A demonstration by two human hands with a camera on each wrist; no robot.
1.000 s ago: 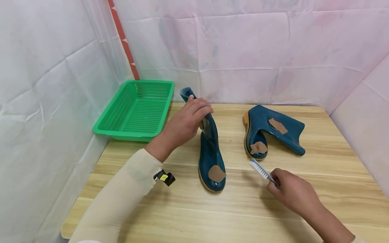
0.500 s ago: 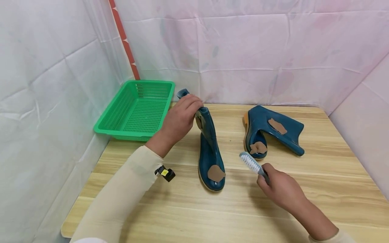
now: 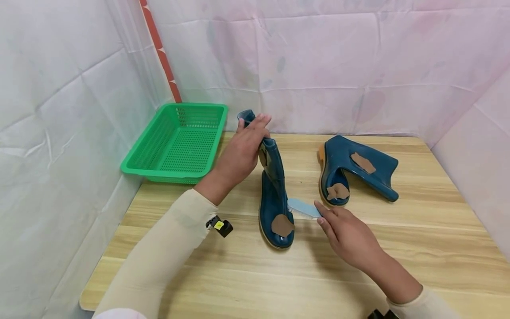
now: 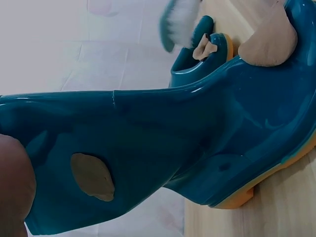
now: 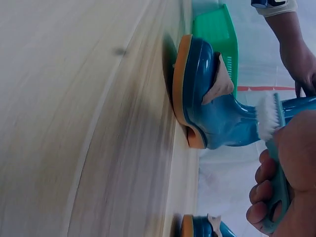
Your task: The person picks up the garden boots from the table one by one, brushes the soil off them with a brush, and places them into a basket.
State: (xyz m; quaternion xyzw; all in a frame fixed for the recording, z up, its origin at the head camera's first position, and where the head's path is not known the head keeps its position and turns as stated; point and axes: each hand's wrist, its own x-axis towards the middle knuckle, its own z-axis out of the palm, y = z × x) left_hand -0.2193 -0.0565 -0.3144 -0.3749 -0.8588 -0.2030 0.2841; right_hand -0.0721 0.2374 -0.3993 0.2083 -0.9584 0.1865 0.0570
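Left hand (image 3: 242, 148) grasps the top of the shaft of the upright boot (image 3: 275, 199), fingers (image 3: 260, 120) curled over the rim. Boot is dark teal, stands on its sole on the bench (image 3: 279, 274), toe toward the person. Brown patch (image 3: 282, 225) on the toe, another brown patch (image 4: 92, 177) on the shaft near the rim, seen in the left wrist view. Orange-tan sole edge (image 5: 178, 84) visible in the right wrist view.

Right hand (image 3: 347, 235) holds the brush (image 3: 303, 207) by its handle, fingers (image 5: 262, 190) clenched round it. Brush is light blue with white bristles (image 5: 266, 116); its head is against the right side of the upright boot at ankle level, just above the toe patch. Whether bristles actually press on the rubber: looks like contact, can't be fully sure.

Second boot (image 3: 354, 170), same teal, lies on its side on the bench right of the upright boot, a bit farther back, not touching it. Two brown patches on it, one on the toe (image 3: 338, 191), one on the shaft (image 3: 362, 162).

Green basket (image 3: 159, 166) sits left of the upright boot at the bench's back left corner, perforated. Small black clip with yellow tag (image 3: 221, 227) at the left sleeve (image 3: 167, 248) cuff, left of the upright boot's toe. Sleeves cream. White and pinkish sheeting (image 3: 338, 66) behind the boots.
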